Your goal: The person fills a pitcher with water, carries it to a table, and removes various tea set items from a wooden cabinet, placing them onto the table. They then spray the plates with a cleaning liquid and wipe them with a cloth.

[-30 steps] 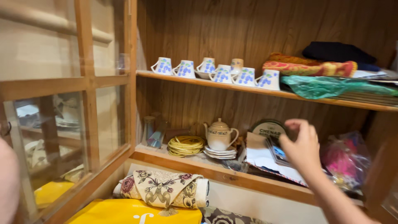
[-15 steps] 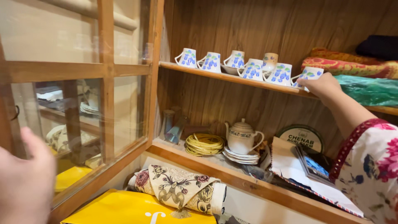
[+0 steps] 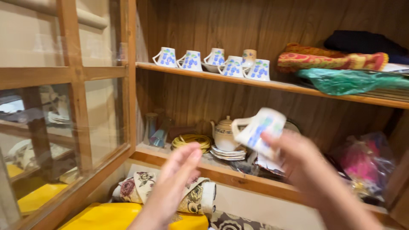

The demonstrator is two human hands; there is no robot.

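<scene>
A wooden cabinet (image 3: pixel 255 25) has two shelves in view; the upper shelf (image 3: pixel 264 84) carries five white cups with blue flowers (image 3: pixel 232 67), the lower one teapot (image 3: pixel 224 134). The right hand (image 3: pixel 306 170) grips a sixth cup (image 3: pixel 259 130) before the lower shelf; the left hand (image 3: pixel 177 179) is open, fingers together, touching nothing.

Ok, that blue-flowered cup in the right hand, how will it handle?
The cup looks like glazed ceramic, so probably rigid, smooth and somewhat slippery. The right hand grips its body, not the handle, so it may slide. Likely fragile if it drops onto the wooden shelf edge.
</scene>
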